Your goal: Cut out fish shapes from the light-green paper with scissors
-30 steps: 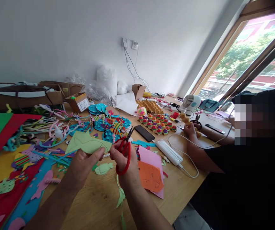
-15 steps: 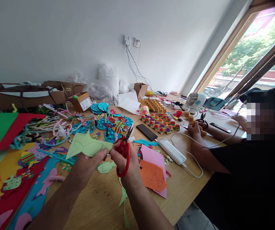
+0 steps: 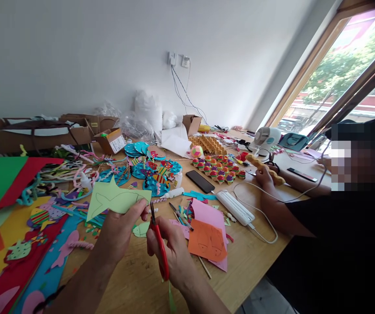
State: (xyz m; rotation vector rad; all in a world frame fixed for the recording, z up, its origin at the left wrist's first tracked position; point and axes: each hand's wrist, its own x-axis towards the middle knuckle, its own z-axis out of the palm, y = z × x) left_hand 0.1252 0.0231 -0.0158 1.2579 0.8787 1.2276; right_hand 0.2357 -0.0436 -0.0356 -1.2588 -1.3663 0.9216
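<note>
My left hand pinches a light green sheet of paper with a fish outline drawn in dark line, thumb on top at its right end. In my right hand are red-handled scissors, with the blades pointing up close by the paper's right edge. Whether the blades touch the paper I cannot tell. Behind my hands a pale green paper fish lies on the table, partly hidden. To the right of the scissors, an orange sheet with drawn lines rests on a pink sheet.
A co-worker's hand at the right holds an egg-carton strip. A phone, a white power strip and painted egg cartons lie mid-table. Pipe cleaners and coloured felt crowd the left.
My right hand has come away from the paper and turned the scissors, so their blades stand upright by its right edge. The co-worker's carton strip has shifted.
</note>
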